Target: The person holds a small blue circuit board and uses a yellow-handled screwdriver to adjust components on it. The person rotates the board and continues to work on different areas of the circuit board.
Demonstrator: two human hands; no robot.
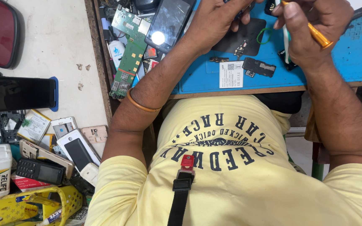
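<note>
Up at the top edge, the right hand closes its fingers around an orange-handled screwdriver, held slanted above the blue work mat. Beside it the left hand curls over something small and dark at the frame's edge; what it grips I cannot tell. Just under that hand a black phone back cover lies flat on the mat, with a white label card and a small dark module nearer the table's front edge. Left of the forearm, which wears an orange bangle, sit a black phone and a green circuit board.
</note>
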